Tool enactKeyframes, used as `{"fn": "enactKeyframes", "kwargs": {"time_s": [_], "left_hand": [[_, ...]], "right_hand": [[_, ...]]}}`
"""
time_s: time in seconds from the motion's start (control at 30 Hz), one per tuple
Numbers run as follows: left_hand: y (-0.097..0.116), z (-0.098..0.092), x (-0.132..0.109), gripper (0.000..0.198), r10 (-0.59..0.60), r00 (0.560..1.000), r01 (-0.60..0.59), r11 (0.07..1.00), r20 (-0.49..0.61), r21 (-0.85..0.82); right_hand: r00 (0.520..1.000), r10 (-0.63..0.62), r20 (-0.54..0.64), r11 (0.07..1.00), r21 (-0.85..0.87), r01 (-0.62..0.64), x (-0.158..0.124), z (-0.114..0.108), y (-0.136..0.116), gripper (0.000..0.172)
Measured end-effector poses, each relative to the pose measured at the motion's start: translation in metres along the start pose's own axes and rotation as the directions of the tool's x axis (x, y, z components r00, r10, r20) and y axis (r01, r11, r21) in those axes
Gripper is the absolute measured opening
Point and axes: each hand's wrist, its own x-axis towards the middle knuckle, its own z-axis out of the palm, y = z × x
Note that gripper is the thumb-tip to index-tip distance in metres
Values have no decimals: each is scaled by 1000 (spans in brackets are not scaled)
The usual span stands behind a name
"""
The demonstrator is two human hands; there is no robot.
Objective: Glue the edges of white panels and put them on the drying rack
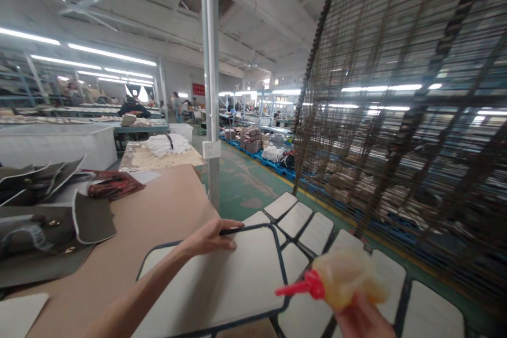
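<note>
My left hand (216, 237) grips the far edge of a cream panel (222, 280) with a dark border, thumb on its face and fingers over the edge. The panel has rounded corners. In my right hand (362, 317) is a squeeze bottle (348, 277) of yellowish liquid, its red nozzle (297, 288) pointing left over the panel's right side. The bottle is slightly blurred. Beneath and beyond lie several similar cream panels (317, 232) with dark edges, laid out in rows.
A brown-topped table (166, 195) bears dark grey bag pieces (35, 232) and a reddish plastic bundle (114, 184). A metal post (211, 63) with a socket stands ahead. A tall wire rack (380, 95) rises at the right. People sit and stand far back.
</note>
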Motion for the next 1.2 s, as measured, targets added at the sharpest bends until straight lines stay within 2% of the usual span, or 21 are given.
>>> {"fn": "enactKeyframes", "kwargs": {"time_s": [0.07, 0.1, 0.17, 0.23, 0.37, 0.53, 0.73, 0.97, 1.2], "left_hand": [[9, -3, -10, 46, 3, 995, -1, 1000, 99, -19], [14, -4, -15, 46, 10, 986, -6, 1000, 168, -23], [24, -7, -23, 46, 20, 961, -10, 999, 277, -35], [33, -9, -29, 47, 12, 945, 4, 999, 327, -48], [43, -12, -38, 49, -4, 939, 32, 997, 343, -75], [49, -14, -43, 48, 25, 911, 34, 990, 411, -137], [52, -16, -46, 49, 40, 894, 49, 981, 446, -187], [57, -16, -46, 51, 31, 893, 63, 979, 449, -192], [59, -16, -47, 54, 10, 884, 102, 971, 467, -214]], "right_hand": [[982, -168, -88, 985, 34, 172, 14, 12, -27, 55], [974, -219, -54, 975, 12, 220, 20, 20, -39, 58], [958, -285, 18, 957, -58, 286, 27, 34, -55, 54], [951, -297, 86, 944, -124, 307, 31, 42, -62, 49], [940, -292, 175, 921, -213, 326, 33, 41, -62, 56], [891, -270, 364, 899, -236, 369, 40, 28, -61, 47], [891, -258, 373, 896, -251, 365, 43, 23, -64, 48], [891, -253, 378, 901, -243, 359, 19, 33, -67, 50], [880, -237, 412, 894, -261, 363, 19, 27, -69, 60]]}}
